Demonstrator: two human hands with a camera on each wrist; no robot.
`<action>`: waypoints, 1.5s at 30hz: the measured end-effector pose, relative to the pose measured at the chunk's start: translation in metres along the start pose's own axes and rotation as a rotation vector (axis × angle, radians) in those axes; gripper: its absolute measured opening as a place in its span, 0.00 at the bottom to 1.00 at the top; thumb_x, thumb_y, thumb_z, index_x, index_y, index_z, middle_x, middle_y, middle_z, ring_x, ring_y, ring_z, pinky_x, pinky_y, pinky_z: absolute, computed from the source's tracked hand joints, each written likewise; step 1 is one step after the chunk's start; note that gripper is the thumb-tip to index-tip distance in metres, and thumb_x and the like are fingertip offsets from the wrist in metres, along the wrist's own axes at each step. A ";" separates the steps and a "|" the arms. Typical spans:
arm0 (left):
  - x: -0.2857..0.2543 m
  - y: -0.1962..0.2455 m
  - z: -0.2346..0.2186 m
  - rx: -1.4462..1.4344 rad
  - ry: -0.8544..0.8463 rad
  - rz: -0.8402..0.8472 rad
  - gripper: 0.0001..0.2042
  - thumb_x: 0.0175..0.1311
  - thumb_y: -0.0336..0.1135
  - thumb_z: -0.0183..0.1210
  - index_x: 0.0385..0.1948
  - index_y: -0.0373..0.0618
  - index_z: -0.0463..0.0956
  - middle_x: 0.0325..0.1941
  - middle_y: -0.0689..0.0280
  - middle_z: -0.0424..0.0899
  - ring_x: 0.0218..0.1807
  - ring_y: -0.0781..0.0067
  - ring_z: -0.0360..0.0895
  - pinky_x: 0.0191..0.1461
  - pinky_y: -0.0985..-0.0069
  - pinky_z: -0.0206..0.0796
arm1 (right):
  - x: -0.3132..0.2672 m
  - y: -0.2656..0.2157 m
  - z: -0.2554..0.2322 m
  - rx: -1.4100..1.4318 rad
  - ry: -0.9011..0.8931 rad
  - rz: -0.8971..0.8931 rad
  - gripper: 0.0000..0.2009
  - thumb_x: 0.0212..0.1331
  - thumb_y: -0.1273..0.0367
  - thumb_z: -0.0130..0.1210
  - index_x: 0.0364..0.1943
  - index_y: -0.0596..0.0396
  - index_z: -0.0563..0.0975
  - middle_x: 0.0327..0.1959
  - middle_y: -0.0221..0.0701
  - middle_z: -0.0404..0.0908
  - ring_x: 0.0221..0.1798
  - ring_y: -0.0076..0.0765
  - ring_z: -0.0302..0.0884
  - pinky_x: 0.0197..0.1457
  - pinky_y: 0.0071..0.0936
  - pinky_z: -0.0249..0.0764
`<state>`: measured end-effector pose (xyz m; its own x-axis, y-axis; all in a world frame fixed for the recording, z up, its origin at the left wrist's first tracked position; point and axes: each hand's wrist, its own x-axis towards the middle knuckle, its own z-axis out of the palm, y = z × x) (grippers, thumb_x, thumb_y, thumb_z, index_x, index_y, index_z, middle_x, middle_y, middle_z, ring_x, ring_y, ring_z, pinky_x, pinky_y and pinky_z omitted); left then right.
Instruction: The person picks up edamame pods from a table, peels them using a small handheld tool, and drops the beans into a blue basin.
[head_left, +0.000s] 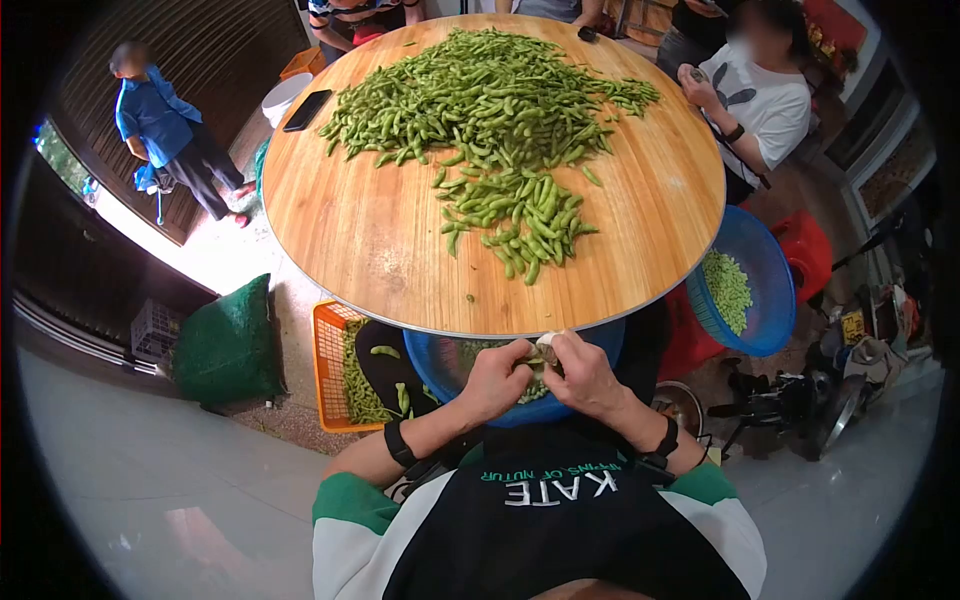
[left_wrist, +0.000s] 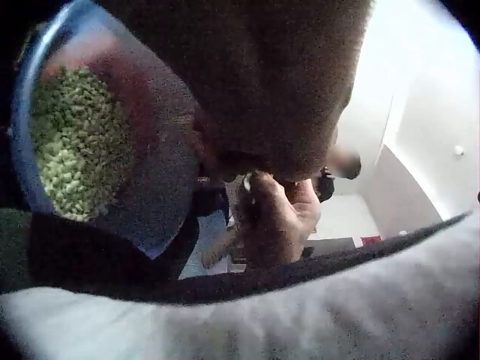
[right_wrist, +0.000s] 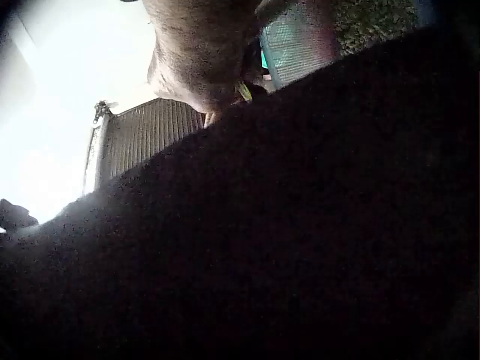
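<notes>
Both hands meet over a blue basket [head_left: 430, 370] at the near table edge. The left hand [head_left: 497, 380] and the right hand [head_left: 583, 375] pinch a green pod [head_left: 538, 357] between them, fingers curled. Something white covers a fingertip of the right hand. Below, shelled beans [head_left: 533, 390] lie in the basket, partly hidden by the hands. In the left wrist view shelled beans [left_wrist: 79, 146] fill part of the basket, beside the dark near hand [left_wrist: 262, 82] and the other hand [left_wrist: 277, 217]. The right wrist view shows a hand [right_wrist: 202, 52] and a bit of green pod [right_wrist: 245, 92]; dark cloth hides the rest.
A large pile of pods [head_left: 480, 100] covers the far part of the round table [head_left: 340, 240], with a phone [head_left: 307, 111] at its left. An orange crate [head_left: 325, 390] of pods stands left, another blue basket [head_left: 765, 300] of beans right. Several people are around.
</notes>
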<state>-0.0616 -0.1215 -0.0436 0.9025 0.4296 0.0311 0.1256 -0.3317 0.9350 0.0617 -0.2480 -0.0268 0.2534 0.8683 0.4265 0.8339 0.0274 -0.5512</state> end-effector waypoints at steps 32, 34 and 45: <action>0.008 -0.002 -0.012 -1.013 -0.115 -0.337 0.08 0.65 0.28 0.53 0.42 0.36 0.75 0.25 0.66 0.78 0.21 0.81 0.73 0.20 0.85 0.64 | -0.005 0.006 -0.013 1.177 -0.192 0.743 0.16 0.67 0.70 0.46 0.56 0.60 0.67 0.30 0.28 0.73 0.22 0.16 0.64 0.21 0.14 0.62; 0.006 -0.002 -0.007 -0.978 -0.068 -0.308 0.07 0.64 0.27 0.54 0.42 0.36 0.75 0.26 0.66 0.78 0.21 0.81 0.73 0.19 0.85 0.64 | -0.010 0.004 -0.008 1.211 -0.200 0.729 0.18 0.68 0.69 0.43 0.61 0.59 0.63 0.32 0.29 0.73 0.23 0.16 0.64 0.20 0.13 0.62; 0.001 -0.007 -0.001 -0.686 0.072 -0.171 0.07 0.60 0.23 0.55 0.40 0.37 0.74 0.28 0.68 0.79 0.23 0.86 0.71 0.23 0.87 0.63 | -0.008 0.003 -0.006 1.331 -0.262 0.729 0.22 0.70 0.66 0.41 0.65 0.58 0.60 0.31 0.31 0.74 0.21 0.17 0.63 0.18 0.12 0.60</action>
<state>-0.0622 -0.1186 -0.0495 0.8606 0.4910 -0.1352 -0.0461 0.3394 0.9395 0.0651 -0.2578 -0.0276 0.1893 0.9450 -0.2666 -0.4920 -0.1436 -0.8587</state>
